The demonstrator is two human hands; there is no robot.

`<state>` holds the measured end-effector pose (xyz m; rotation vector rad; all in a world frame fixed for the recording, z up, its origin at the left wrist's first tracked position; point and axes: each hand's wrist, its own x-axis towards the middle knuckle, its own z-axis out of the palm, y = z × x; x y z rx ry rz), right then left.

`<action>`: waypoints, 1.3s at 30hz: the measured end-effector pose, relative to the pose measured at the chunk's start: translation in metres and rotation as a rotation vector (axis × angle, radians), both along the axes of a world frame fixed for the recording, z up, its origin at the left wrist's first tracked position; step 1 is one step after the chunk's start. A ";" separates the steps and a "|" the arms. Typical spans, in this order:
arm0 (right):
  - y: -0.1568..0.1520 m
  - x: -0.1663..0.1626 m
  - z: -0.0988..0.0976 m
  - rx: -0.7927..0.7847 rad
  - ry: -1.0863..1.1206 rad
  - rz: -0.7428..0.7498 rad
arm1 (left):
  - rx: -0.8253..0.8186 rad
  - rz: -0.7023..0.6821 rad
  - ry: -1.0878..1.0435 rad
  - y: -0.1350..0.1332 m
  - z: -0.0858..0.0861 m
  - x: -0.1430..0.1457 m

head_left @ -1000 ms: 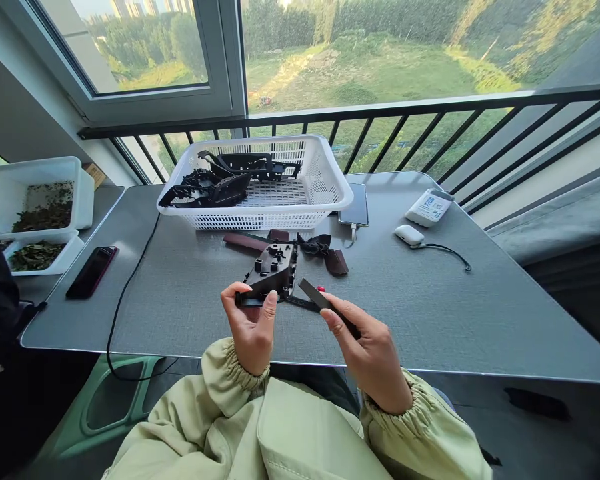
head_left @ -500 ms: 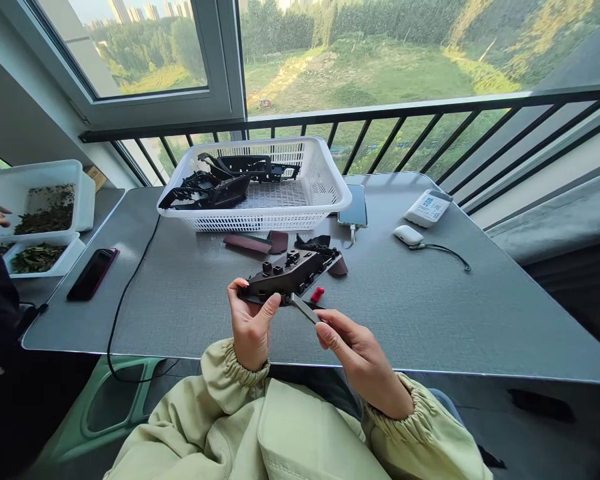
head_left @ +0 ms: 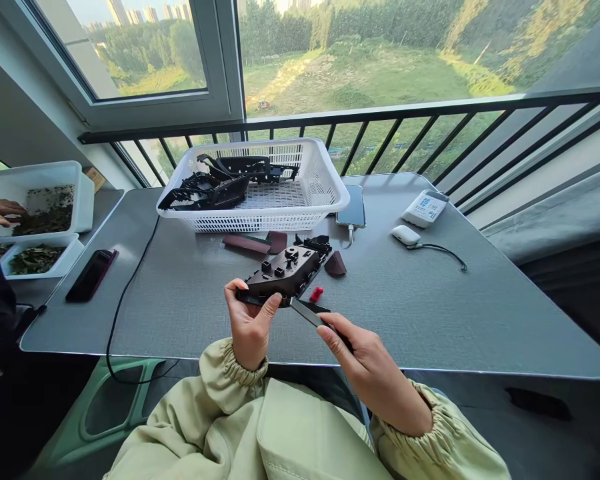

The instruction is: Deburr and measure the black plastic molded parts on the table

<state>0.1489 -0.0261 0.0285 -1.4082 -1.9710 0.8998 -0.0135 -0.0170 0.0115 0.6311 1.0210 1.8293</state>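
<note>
From the head: left hand (head_left: 250, 327) closed around a black plastic part (head_left: 285, 273), held above the near edge of the gray table (head_left: 190, 327). Right hand (head_left: 375, 377) pinching a flat metal file (head_left: 307, 313), its tip touching the part. Small red cap (head_left: 317, 294) on the table just beside. White basket (head_left: 300, 217) with more black parts (head_left: 205, 190) near the far edge

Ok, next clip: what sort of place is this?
Likely an enclosed upper-floor balcony used as a small home workspace: a black railing runs before windows over green fields, and a grey table holds a white plastic basket of black moulded parts.
</note>
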 end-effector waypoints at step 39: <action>0.012 -0.023 -0.022 -0.345 0.929 -0.221 | -0.146 -0.308 -0.022 -0.001 -0.008 0.007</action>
